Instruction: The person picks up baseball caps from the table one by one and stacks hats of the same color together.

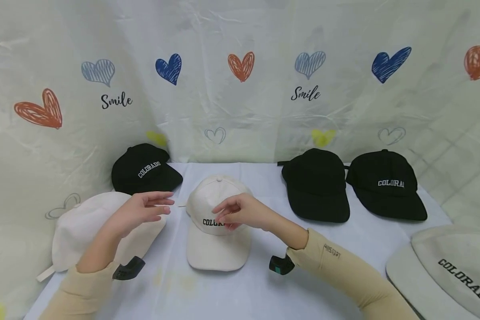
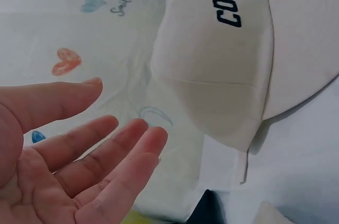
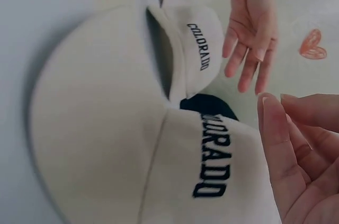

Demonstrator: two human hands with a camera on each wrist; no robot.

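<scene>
A cream cap (image 1: pixel 216 240) lettered COLORADO lies in the middle of the white-covered table (image 1: pixel 264 289), brim toward me. My right hand (image 1: pixel 228 215) hovers over its front panel with fingers loosely curled, holding nothing; the right wrist view shows those fingers (image 3: pixel 304 150) just beside the cap (image 3: pixel 106 144). My left hand (image 1: pixel 160 205) is spread open in the air above a second cream cap (image 1: pixel 84 226) on the left, holding nothing. In the left wrist view the open palm (image 2: pixel 79 166) faces the middle cap (image 2: pixel 222 75) without touching it.
A black COLORADO cap (image 1: pixel 146 171) sits behind the left cream cap. Two more black caps (image 1: pixel 318 184) (image 1: pixel 386 184) lie at the back right. A pale cap (image 1: pixel 448 271) lies at the near right corner. A heart-printed sheet (image 1: pixel 240 89) hangs behind the table.
</scene>
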